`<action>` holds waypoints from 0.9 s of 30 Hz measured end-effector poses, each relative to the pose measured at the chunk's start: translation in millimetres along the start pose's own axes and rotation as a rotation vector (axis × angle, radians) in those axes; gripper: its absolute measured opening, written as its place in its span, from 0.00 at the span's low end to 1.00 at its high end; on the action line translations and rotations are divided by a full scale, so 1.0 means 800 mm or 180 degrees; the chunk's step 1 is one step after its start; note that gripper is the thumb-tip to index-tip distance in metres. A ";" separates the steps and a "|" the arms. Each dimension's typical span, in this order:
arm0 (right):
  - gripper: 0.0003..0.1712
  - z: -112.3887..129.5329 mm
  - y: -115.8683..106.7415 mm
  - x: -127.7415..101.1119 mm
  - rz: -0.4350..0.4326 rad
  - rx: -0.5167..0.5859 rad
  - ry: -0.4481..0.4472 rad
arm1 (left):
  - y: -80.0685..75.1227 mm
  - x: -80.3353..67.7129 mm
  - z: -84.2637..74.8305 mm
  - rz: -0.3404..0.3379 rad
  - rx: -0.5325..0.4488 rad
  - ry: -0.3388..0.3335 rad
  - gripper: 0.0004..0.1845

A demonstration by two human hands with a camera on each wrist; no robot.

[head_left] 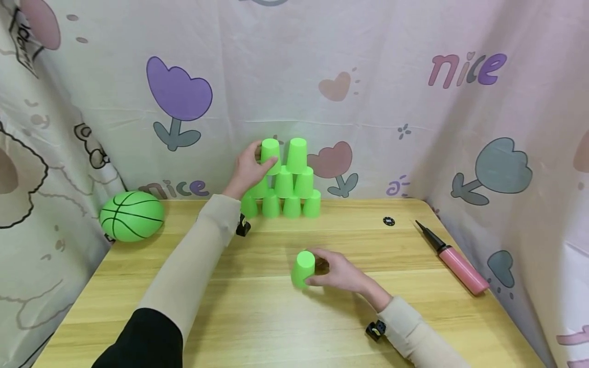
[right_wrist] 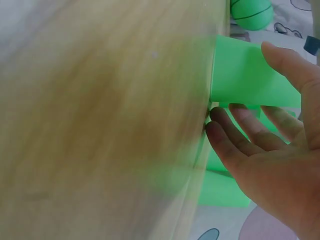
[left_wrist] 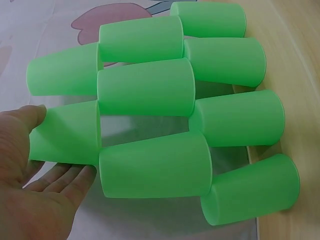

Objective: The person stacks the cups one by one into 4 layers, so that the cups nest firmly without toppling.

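Green plastic cups stand upside down in a stacked pyramid at the back of the table, several along the bottom, three in the middle row and two on top. My left hand (head_left: 249,170) holds the upper left cup (left_wrist: 67,132), thumb on one side and fingers on the other. That cup rests on the middle row, beside the other top cup (head_left: 297,155). Nearer the front, my right hand (head_left: 339,271) has its thumb and fingers around a single upside-down cup (head_left: 303,268) on the table. The right wrist view shows this cup (right_wrist: 245,72) between thumb and fingers.
A green ball with black lines (head_left: 132,216) sits at the table's back left. On the right lie a pink hand pump (head_left: 465,269) with a black nozzle and a small black disc (head_left: 388,221). Printed curtains (head_left: 267,76) hang behind the wooden table (head_left: 257,327).
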State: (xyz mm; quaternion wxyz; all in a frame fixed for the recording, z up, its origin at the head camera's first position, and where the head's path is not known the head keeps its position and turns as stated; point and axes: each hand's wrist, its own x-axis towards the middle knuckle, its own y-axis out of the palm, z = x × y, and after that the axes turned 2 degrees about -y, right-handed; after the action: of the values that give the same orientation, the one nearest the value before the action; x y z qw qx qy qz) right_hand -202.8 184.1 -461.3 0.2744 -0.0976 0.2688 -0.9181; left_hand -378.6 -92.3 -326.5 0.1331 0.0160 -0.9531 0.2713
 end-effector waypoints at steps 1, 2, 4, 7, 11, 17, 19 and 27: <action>0.39 0.000 0.001 0.001 0.0004 -0.0015 -0.0007 | 0.000 0.000 0.000 0.0003 0.0000 0.0002 0.37; 0.38 0.000 0.002 0.001 0.0010 -0.0031 -0.0021 | -0.001 0.001 0.000 0.0011 0.0004 0.0000 0.37; 0.36 -0.001 0.003 0.002 0.0018 -0.0040 -0.0044 | -0.001 0.002 0.000 0.0024 0.0019 0.0006 0.37; 0.35 -0.002 0.004 0.003 0.0011 -0.0048 -0.0061 | -0.003 0.004 0.000 0.0042 0.0038 0.0009 0.38; 0.34 -0.003 0.004 0.003 0.0006 -0.0030 -0.0092 | -0.004 0.007 0.001 0.0045 0.0033 0.0025 0.38; 0.34 -0.003 0.004 0.001 0.0013 -0.0050 -0.0056 | -0.003 0.011 0.003 0.0074 0.0106 0.0007 0.38; 0.34 -0.004 0.004 0.001 0.0012 -0.0065 -0.0038 | -0.003 0.012 0.003 0.0086 0.0157 -0.0002 0.39; 0.35 -0.005 0.004 0.000 0.0015 -0.0072 0.0002 | -0.002 0.012 0.000 0.0136 0.0140 -0.0042 0.40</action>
State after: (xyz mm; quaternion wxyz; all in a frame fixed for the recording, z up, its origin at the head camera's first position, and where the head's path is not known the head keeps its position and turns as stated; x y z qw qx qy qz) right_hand -202.6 183.8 -466.7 0.2753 -0.0998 0.2795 -0.9144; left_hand -387.8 -93.0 -322.9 0.1206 0.0004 -0.9479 0.2949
